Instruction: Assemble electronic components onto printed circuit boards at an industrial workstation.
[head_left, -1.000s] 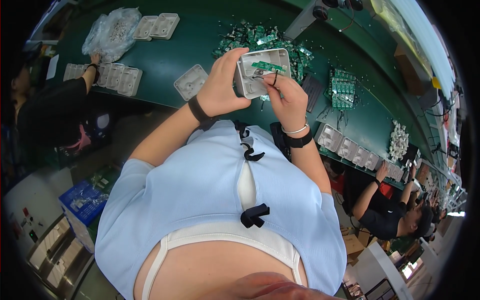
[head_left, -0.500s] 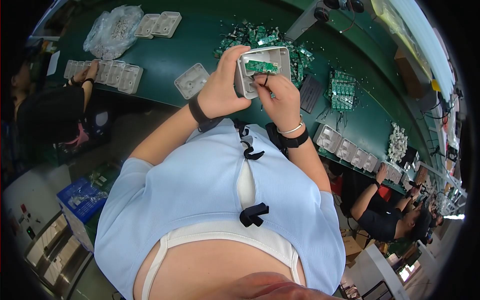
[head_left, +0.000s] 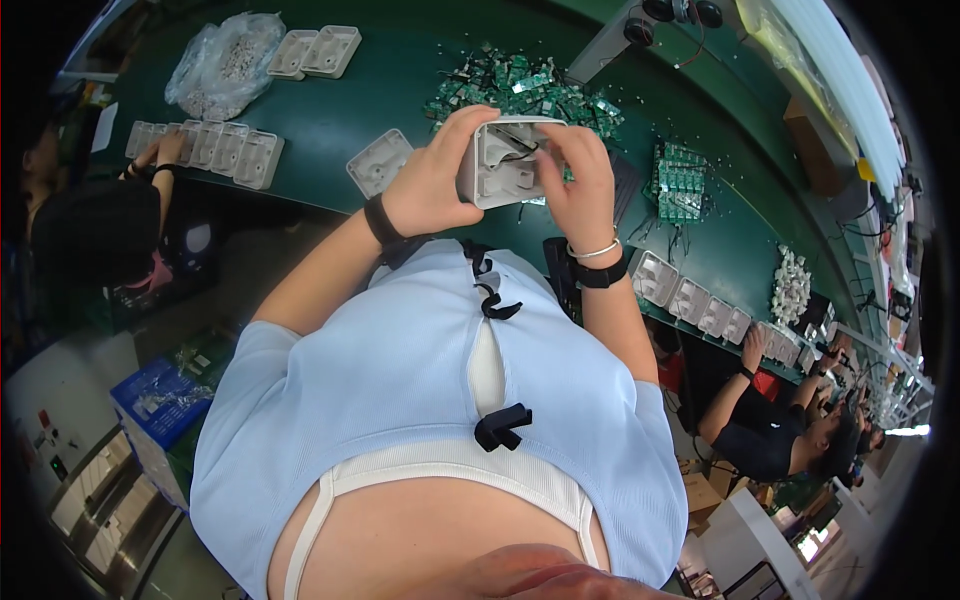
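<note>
My left hand grips a light grey plastic housing by its left side, thumb below and fingers above, with the hollow side turned up toward me. Inside it, dark wires curve across the upper part among moulded posts. My right hand is at the housing's right rim with its fingers bent and the thumb reaching inside. What those fingertips pinch, if anything, is hidden. A second, similar grey housing part lies on the green table just left of my left hand.
Behind the housing spreads a heap of green circuit boards with wires. Stacked boards lie to the right. Rows of grey housings line the left and right table edges, where co-workers' hands are busy. A plastic bag stands far left.
The green board seen inside the housing no longer shows clearly. My right hand has moved from the middle of the housing to its right rim. The housing has come slightly nearer.
</note>
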